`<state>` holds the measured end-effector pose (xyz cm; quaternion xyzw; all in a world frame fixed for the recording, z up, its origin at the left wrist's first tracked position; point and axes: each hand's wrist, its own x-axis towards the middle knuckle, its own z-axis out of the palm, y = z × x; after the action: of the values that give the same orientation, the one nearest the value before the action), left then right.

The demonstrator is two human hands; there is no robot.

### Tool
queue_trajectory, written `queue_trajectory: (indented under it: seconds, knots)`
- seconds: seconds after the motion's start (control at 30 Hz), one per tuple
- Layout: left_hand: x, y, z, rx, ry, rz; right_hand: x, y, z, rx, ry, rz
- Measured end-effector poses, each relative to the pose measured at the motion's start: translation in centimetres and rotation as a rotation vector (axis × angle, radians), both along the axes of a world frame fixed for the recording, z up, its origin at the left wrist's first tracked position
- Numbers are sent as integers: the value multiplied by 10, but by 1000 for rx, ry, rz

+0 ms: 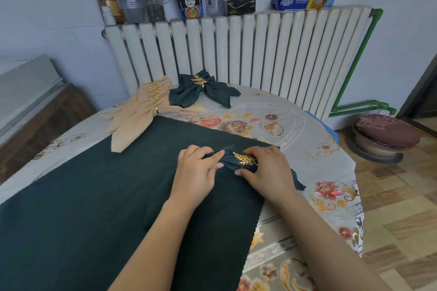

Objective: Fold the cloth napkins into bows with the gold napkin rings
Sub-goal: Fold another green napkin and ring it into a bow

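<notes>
A gathered dark green napkin [229,160] lies on top of a flat dark green cloth [94,196], threaded through a gold leaf napkin ring [246,160]. My left hand [197,170] pinches the napkin's folds just left of the ring. My right hand [266,168] grips the ring and the napkin inside it. A finished green bow [201,92] with its gold ring sits at the table's far side, beside several beige bows [146,106] with gold rings. A spare gold ring [275,129] lies loose on the tablecloth.
The round table [331,184] has a floral cover and stands against a white radiator [260,49] that carries jars, bottles and a wipes pack. A cushioned stool [383,137] sits on the floor at right. A wooden cabinet [35,113] is at left.
</notes>
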<state>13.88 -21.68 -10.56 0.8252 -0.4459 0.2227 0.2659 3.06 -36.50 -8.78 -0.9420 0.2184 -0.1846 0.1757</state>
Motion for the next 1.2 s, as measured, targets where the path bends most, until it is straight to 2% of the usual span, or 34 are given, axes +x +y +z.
queue_trajectory:
  seconds: [0.2, 0.33, 0.47, 0.6, 0.73, 0.87, 1.07, 1.13, 1.2]
  knots:
    - [0, -1, 2, -39, -2, -11, -1, 2, 0, 241, -80, 27]
    - [1, -2, 1, -62, 109, -53, -1, 2, 1, 342, -138, 19]
    - [4, 2, -1, -39, 282, -128, -1, 0, 0, 404, -45, 7]
    - [3, 4, 5, -23, 293, -192, -1, -4, 3, 326, 88, 6]
    - [2, 5, 12, -40, 336, -204, -2, -6, 6, 530, 33, 129]
    - [0, 5, 14, 51, 312, -208, -3, -7, 6, 617, 9, 153]
    - [-22, -7, 21, 442, 302, -23, -1, -4, 0, 574, 3, 159]
    - [-29, -12, 21, 482, 390, -66, -1, -4, 0, 539, 3, 173]
    - [-29, -15, 21, 351, 601, -121, -2, -5, 1, 506, 1, 198]
